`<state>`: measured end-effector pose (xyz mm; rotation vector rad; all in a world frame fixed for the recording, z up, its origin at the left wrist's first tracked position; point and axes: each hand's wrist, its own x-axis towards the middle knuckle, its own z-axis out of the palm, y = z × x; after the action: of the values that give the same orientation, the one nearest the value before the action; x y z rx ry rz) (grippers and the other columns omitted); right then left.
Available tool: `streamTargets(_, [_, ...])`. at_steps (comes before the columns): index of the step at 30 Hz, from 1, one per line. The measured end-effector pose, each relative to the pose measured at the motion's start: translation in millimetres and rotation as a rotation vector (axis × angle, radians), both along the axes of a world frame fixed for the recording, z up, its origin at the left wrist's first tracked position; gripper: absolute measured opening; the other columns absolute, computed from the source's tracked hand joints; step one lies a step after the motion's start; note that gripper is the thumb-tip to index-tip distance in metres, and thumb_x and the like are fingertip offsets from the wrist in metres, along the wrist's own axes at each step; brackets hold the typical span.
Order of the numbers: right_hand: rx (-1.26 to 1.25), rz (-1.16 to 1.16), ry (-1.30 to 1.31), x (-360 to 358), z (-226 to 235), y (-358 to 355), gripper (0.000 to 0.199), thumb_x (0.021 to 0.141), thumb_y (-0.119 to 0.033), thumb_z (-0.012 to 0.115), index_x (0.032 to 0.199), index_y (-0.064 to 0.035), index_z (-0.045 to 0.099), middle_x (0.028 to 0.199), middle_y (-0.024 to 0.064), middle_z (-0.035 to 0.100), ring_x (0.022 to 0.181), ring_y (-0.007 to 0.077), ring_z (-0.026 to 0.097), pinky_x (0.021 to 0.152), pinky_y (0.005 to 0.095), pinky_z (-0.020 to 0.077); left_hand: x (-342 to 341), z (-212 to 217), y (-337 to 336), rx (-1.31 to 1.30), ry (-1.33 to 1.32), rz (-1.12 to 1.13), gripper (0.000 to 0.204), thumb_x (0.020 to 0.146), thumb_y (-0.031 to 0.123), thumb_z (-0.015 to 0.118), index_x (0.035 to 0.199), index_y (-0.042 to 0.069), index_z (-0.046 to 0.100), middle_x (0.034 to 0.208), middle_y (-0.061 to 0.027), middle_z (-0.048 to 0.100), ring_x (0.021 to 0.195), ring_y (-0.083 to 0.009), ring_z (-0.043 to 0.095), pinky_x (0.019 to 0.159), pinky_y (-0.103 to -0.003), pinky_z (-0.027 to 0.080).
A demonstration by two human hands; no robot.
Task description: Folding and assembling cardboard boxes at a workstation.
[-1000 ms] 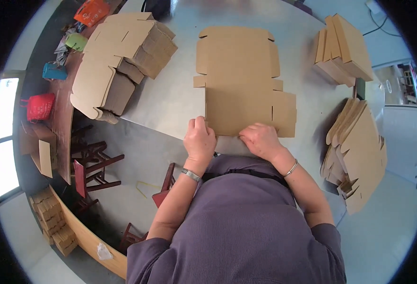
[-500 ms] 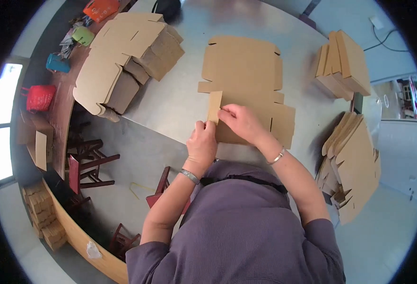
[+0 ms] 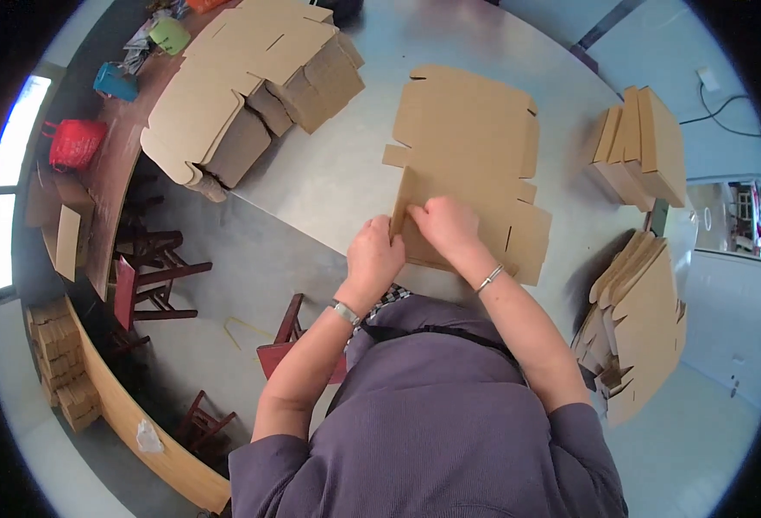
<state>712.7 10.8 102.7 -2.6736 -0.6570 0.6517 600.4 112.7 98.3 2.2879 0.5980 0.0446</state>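
Head view: left hand [image 3: 375, 256] pinching narrow raised flap [image 3: 404, 194] of flat brown cardboard blank [image 3: 467, 138], on smooth grey worktop [image 3: 324, 177]; right hand [image 3: 447, 226] curled against flap, grip unclear.

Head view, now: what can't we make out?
All head view:
Raised side flap: lower end covered by left hand.
Right hand: palm hidden by its own back.
Cardboard box blank: underside hidden, facing down on gray table.
Orange bag: cut off by top edge.
Wall opening: items beyond too small.
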Motion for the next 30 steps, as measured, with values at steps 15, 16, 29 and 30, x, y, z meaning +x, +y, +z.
streamTargets(15, [0.066, 0.172, -0.164, -7.7, -7.9, -8.6, 0.037, 0.089, -0.04, 0.057, 0.074, -0.0082, 0.069, 0.07, 0.0158, 0.067, 0.067, 0.034, 0.067, 0.057, 0.0464, 0.0531, 41.3, 3.0, 12.8, 0.177, 0.22, 0.009, 0.021, 0.084, 0.021, 0.053, 0.09, 0.0, 0.052, 0.081, -0.0255, 0.065, 0.077, -0.0449, 0.064, 0.072, -0.054, 0.051])
streamTargets(16, [0.077, 0.181, -0.166, -8.2, -7.4, -9.3, 0.035, 0.089, -0.038, 0.057, 0.074, -0.0088, 0.069, 0.071, 0.0156, 0.068, 0.067, 0.034, 0.067, 0.058, 0.0467, 0.0532, 43.9, 4.1, 13.3, 0.187, 0.236, -0.006, 0.02, 0.084, 0.02, 0.054, 0.089, 0.0, 0.052, 0.079, -0.0253, 0.064, 0.077, -0.0445, 0.064, 0.072, -0.053, 0.051])
streamTargets(29, [0.409, -0.018, 0.094, 0.7, 31.6, -53.0, 0.026, 0.089, -0.031, 0.059, 0.091, -0.006, 0.067, 0.083, 0.0143, 0.068, 0.078, 0.0296, 0.067, 0.066, 0.0405, 0.0526, 39.3, 4.6, 12.8, 0.15, 0.228, -0.019, 0.042, 0.087, 0.02, 0.055, 0.121, -0.002, 0.045, 0.106, -0.0269, 0.061, 0.099, -0.0398, 0.063, 0.081, -0.048, 0.051])
streamTargets(30, [0.507, -0.16, 0.044, 2.7, 34.5, -73.0, 0.025, 0.088, -0.024, 0.063, 0.104, -0.0054, 0.064, 0.088, 0.013, 0.069, 0.08, 0.0266, 0.067, 0.071, 0.038, 0.0526, 32.1, 12.3, 10.7, 0.118, 0.05, -0.007, 0.052, 0.087, 0.022, 0.057, 0.13, -0.003, 0.042, 0.114, -0.0282, 0.057, 0.104, -0.04, 0.06, 0.085, -0.048, 0.05])
